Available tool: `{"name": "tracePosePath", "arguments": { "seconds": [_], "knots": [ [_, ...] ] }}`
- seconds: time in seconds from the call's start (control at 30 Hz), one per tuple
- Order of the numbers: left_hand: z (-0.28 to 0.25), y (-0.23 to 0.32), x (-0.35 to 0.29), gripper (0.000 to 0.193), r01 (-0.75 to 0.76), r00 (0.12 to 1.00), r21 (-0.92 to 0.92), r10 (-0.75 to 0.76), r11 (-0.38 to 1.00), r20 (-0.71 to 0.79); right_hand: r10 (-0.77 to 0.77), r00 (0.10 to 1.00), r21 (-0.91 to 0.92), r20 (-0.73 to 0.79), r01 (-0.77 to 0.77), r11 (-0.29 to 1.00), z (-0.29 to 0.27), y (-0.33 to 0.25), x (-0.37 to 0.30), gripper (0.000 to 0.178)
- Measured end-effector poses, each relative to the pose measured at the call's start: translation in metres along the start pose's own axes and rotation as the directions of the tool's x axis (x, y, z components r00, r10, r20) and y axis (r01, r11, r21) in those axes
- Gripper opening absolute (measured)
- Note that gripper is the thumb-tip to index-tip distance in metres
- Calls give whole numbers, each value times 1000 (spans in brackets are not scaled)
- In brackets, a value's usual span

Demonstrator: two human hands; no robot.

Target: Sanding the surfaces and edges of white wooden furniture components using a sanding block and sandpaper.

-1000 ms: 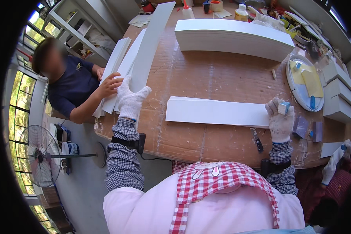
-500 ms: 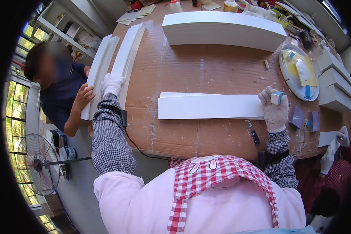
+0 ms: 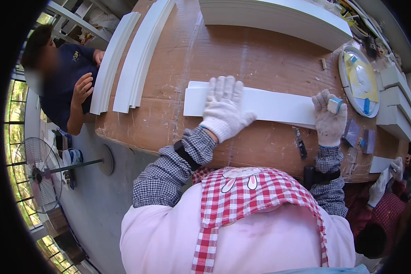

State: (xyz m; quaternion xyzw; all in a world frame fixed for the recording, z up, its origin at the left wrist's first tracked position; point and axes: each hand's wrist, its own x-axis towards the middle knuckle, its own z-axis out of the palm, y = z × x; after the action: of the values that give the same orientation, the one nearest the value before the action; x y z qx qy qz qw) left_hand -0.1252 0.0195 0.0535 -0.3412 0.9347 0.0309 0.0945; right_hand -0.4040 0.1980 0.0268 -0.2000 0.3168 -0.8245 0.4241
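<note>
A long flat white board (image 3: 269, 106) lies across the brown worktable (image 3: 169, 123) in front of me. My left hand (image 3: 224, 106), in a white knit glove, rests flat on the board's left part with the fingers spread. My right hand (image 3: 329, 119), also gloved, sits at the board's right end with its fingers curled around a small blue and white block (image 3: 334, 105).
Two long white trim strips (image 3: 128, 59) lie at the table's left edge, where another person's hand (image 3: 82, 87) touches them. A thick white slab (image 3: 278, 18) lies at the far side. A round plate (image 3: 360, 80), white blocks (image 3: 392, 98), a floor fan (image 3: 45, 173) and a second co-worker's gloved hand (image 3: 383, 187) are nearby.
My left hand left the trim strips at the table's left edge and came down flat on the white board. My right hand kept its block at the board's right end.
</note>
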Motion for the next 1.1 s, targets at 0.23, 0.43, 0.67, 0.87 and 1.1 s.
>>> {"name": "tracePosePath", "arguments": {
  "seconds": [0.23, 0.43, 0.67, 0.87, 1.1],
  "knots": [
    [20, 50, -3, 94, -393, 920, -175, 382, 903, -91, 19, 1000, 69, 10, -19, 997, -10, -2, 1, 52],
    [40, -106, -37, 90, 402, 914, -74, -405, 913, -30, 33, 996, 108, -82, -24, 994, 6, 1, 2, 47],
    [41, -40, -34, 86, -50, 956, -121, 12, 991, -294, 481, 867, 52, 128, -490, 870, 100, 146, -3, 44],
    [46, -45, -37, 83, -50, 931, -16, 40, 999, -364, 342, 899, 308, 275, -419, 854, 43, 54, 13, 40],
    [50, -46, -39, 81, -56, 908, -13, 45, 998, -416, -211, 767, 35, -606, 291, 956, -24, -69, 11, 50]
  ]
}}
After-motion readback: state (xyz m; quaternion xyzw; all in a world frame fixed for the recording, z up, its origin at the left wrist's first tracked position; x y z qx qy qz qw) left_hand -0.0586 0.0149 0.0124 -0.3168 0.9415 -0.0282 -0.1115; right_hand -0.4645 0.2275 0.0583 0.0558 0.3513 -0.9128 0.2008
